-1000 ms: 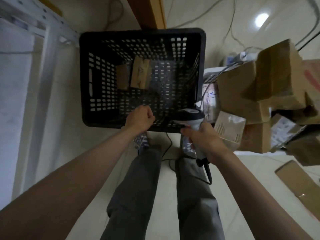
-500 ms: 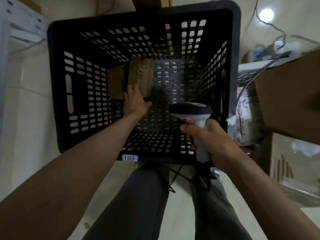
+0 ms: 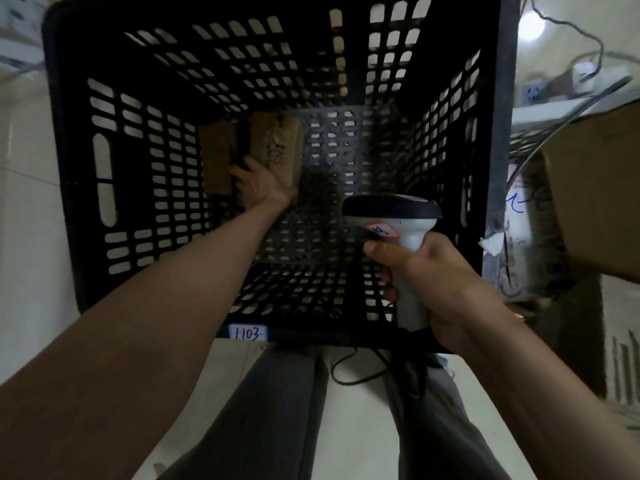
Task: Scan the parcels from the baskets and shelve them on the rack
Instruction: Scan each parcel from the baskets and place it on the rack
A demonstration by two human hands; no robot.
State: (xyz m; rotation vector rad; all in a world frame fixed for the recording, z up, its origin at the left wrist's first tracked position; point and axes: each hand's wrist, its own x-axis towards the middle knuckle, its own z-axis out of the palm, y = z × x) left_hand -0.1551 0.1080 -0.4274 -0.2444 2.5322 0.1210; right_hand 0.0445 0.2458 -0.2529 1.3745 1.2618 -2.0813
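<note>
While the right hand (image 3: 446,289) grips 1 scanner (image 3: 398,237), the left hand (image 3: 263,185) holds 1 of 2 parcels (image 3: 277,147).

Floor (image 3: 31,209): pale glossy tile, grout lines faint. Bright round light reflection (image 3: 531,24) on floor at top right. Thin dark cable (image 3: 568,27) loops across floor near it. White power strip (image 3: 585,76) with plugs at upper right edge. Black cord (image 3: 346,374) coiled on floor at bottom centre. White shelving edge (image 3: 15,32) at top left, blurred.
</note>
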